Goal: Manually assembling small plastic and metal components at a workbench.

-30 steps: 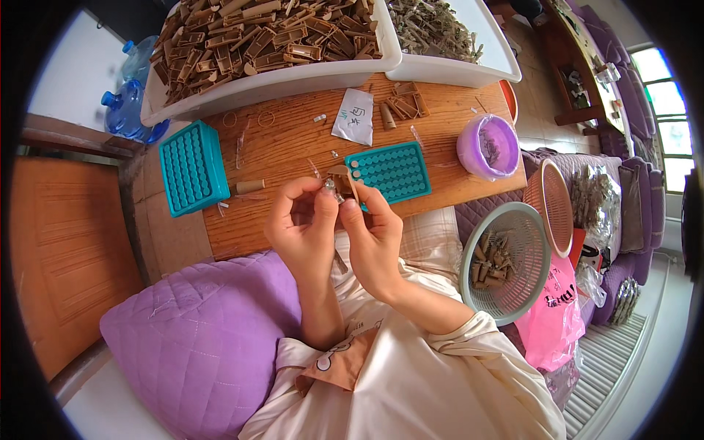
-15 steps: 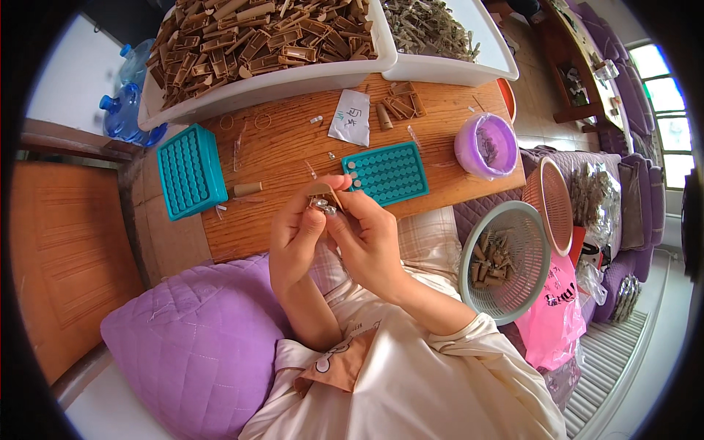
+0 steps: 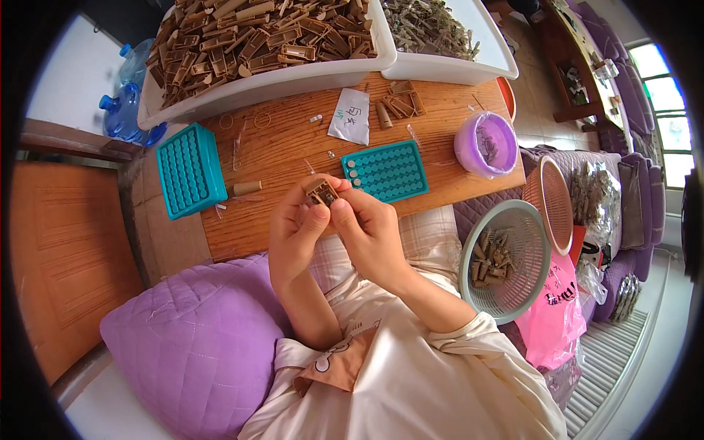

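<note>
Between both hands, above the table's near edge, is a small brown plastic casing (image 3: 323, 192) with its open side showing dark and metallic parts inside. My left hand (image 3: 295, 238) is closed round its left side, thumb at the lower edge. My right hand (image 3: 372, 233) pinches its right side, thumb pressed against the casing. Just beyond the right fingers lies a teal tray (image 3: 392, 172) of round pockets; a few silver discs (image 3: 354, 174) sit along its left end. Fingers partly hide the casing's far side.
A second teal tray (image 3: 192, 172) stands left beside a brown tube (image 3: 247, 188). White bins hold brown casings (image 3: 257, 40) and small clear-grey parts (image 3: 425, 29) at the back. A purple-lined tub (image 3: 506, 163) stands right; a grey-green basket (image 3: 541, 275) holds brown pieces below it.
The casing has tilted in my fingers, and its inside now looks darker, with the shiny metal pieces less exposed. Both hands have stayed in nearly the same place.
</note>
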`<state>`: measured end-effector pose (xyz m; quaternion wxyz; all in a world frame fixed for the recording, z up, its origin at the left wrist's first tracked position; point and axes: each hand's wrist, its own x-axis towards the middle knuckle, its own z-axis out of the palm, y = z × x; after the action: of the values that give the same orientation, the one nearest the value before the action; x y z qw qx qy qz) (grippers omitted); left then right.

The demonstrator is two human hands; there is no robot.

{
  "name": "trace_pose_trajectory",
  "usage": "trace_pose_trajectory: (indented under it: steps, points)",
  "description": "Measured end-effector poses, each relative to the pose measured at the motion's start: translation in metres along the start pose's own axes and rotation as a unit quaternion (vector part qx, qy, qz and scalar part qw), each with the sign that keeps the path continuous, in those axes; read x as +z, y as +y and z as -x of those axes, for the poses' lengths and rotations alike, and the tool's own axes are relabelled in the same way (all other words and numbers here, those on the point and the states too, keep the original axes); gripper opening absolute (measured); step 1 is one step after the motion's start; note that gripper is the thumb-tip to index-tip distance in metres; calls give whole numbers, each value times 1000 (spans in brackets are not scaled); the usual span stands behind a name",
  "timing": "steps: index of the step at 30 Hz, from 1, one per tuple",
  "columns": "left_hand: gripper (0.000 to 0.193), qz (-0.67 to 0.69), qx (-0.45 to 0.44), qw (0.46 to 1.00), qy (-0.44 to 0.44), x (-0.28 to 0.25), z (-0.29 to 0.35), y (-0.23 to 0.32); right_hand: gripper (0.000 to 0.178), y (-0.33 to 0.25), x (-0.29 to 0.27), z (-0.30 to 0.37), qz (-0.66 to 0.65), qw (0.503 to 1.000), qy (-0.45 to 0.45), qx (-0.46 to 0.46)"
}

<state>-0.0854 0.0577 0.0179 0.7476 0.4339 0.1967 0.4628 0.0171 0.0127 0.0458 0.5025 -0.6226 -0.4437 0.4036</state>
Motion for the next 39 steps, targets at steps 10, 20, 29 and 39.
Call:
trace_pose_trajectory:
  steps: [10,20,29,39]
  points:
    - [28,-7,3,989,150,8,-2,-5,32,21,12,0,-252,965,-69,16]
    - [28,-45,54,985,155,2,0,-4,26,15,2,2,-181,983,-29,-14]
    - [29,-88,46,978,185,15,1,2,20,15,-2,-1,-128,991,29,-25]
    - [27,-119,64,969,207,16,2,-1,29,20,-5,-8,-351,926,-106,86]
